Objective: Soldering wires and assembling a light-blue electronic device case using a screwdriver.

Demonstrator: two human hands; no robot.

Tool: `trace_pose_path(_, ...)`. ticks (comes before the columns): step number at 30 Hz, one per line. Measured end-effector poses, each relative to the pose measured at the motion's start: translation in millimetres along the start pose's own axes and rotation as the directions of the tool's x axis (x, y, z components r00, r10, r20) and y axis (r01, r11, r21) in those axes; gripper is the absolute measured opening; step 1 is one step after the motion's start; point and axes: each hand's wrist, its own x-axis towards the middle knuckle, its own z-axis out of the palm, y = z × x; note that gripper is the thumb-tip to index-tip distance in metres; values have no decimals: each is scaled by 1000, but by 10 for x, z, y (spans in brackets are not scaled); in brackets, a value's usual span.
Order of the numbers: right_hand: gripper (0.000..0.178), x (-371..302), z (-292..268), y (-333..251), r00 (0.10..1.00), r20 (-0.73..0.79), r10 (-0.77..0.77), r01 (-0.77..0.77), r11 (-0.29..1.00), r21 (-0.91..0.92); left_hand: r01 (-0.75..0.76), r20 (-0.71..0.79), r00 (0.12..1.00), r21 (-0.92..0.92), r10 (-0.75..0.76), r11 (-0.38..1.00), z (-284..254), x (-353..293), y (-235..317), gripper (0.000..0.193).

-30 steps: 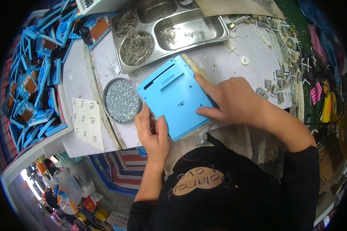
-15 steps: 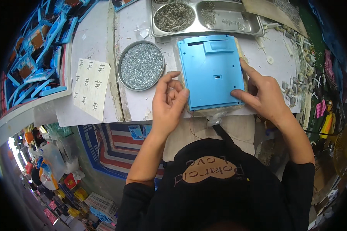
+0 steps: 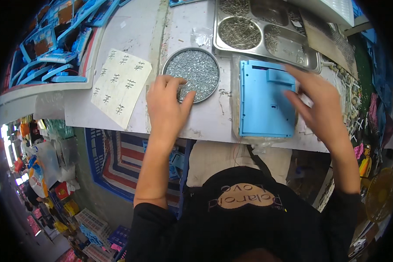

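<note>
A round metal dish (image 3: 165,70) full of small silver screws (image 3: 192,70) stands on the table. My left hand (image 3: 167,102) is at its near left rim, thumb and curved fingers apart over the screws, with nothing visible in them. To the right lies a flat light-blue plastic casing (image 3: 262,102) on a pad wrapped in clear plastic, with a raised block near its far end and a small slot in the middle. My right hand (image 3: 316,102) hovers at the casing's right edge, slightly blurred, its thumb and fingers apart and no object visible between them.
A steel compartment tray (image 3: 266,50) with small metal parts sits behind the casing. Left of the dish lies a paper sheet (image 3: 120,87) with handwriting. Blue casings (image 3: 52,56) are heaped in a box at far left. Small parts (image 3: 347,96) litter the table's right side.
My left hand has left the casing's left edge and moved left to the screw dish. My right hand has lifted off the casing's right edge. The whole view has shifted.
</note>
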Motion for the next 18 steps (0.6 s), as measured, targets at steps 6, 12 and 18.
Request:
trace_pose_path(6, 12, 1295, 1146, -514, 837, 162, -522, 546, 809, -216, 52, 29, 998, 41, -53, 998, 37, 33, -154, 6)
trace_pose_path(12, 10, 1310, 1312, -443, 849, 211, -485, 526, 816, -241, 84, -22, 996, -3, -85, 996, 93, 106, -234, 8)
trace_pose_path(18, 10, 1332, 1257, -582, 856, 197, -478, 514, 830, -217, -22, -30, 999, 125, 26, 992, 115, 194, -227, 16)
